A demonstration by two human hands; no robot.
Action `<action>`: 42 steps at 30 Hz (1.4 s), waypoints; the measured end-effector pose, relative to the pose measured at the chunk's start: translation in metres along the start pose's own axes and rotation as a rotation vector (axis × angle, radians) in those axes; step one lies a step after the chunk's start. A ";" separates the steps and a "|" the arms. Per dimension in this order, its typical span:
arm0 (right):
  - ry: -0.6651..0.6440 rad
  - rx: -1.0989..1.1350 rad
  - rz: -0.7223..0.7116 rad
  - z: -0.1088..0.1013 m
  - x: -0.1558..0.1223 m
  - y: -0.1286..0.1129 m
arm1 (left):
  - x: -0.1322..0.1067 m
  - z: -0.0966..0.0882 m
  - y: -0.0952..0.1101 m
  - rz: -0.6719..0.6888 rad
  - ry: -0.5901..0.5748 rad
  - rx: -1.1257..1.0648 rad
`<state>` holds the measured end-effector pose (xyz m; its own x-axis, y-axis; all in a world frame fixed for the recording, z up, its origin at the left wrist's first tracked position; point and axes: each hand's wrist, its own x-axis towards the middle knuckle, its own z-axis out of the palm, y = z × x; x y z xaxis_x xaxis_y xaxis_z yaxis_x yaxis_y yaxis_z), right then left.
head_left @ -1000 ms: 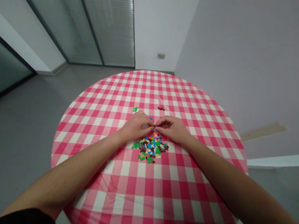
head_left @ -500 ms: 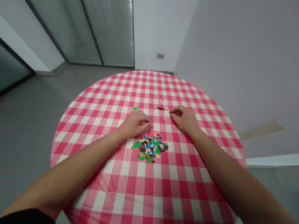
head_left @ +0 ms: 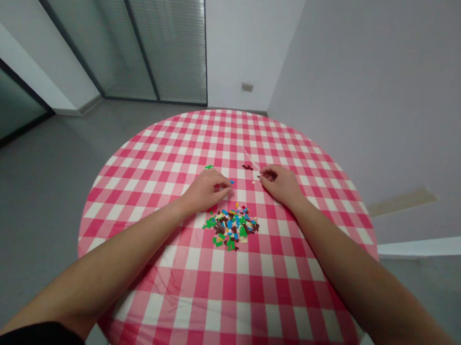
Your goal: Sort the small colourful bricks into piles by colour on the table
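Note:
My left hand point(head_left: 206, 189) rests above the heap of small building bricks point(head_left: 230, 227), thumb and fingertips a little apart with nothing visible between them. A blue brick point(head_left: 231, 182) lies by its fingertips, and several green bricks point(head_left: 209, 167) are just beyond its knuckles. To the right, my right hand point(head_left: 281, 184) pinches a tiny dark brown brick point(head_left: 259, 177) at its fingertips; most of it is hidden. A group of brown bricks point(head_left: 247, 167) lies ahead and left of that hand. Close to it is one small cream brick point(head_left: 253, 182).
A round table point(head_left: 238, 292) wears a red-and-white checked cloth. A thin pale strip point(head_left: 250, 156) runs on the cloth beyond the right hand. Walls and a glass partition point(head_left: 168, 51) stand past the far edge.
My right hand has shifted slightly left and closer to me, and the dark brown brick now shows at its fingertips. The left hand has barely moved.

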<state>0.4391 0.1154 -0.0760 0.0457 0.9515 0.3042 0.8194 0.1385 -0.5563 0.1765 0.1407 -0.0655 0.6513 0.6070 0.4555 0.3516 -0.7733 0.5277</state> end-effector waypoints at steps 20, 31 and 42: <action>-0.077 0.049 -0.129 0.003 -0.001 0.000 | -0.001 0.000 -0.003 -0.049 -0.057 -0.020; -0.057 0.004 -0.170 0.008 -0.001 0.004 | -0.001 0.006 0.004 0.205 -0.279 0.016; 0.021 0.044 -0.121 0.008 -0.003 -0.001 | 0.002 0.007 0.009 0.185 -0.313 0.016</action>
<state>0.4331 0.1145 -0.0824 -0.0394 0.9212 0.3871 0.7939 0.2641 -0.5477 0.1859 0.1333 -0.0648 0.8783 0.3728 0.2993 0.2176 -0.8692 0.4440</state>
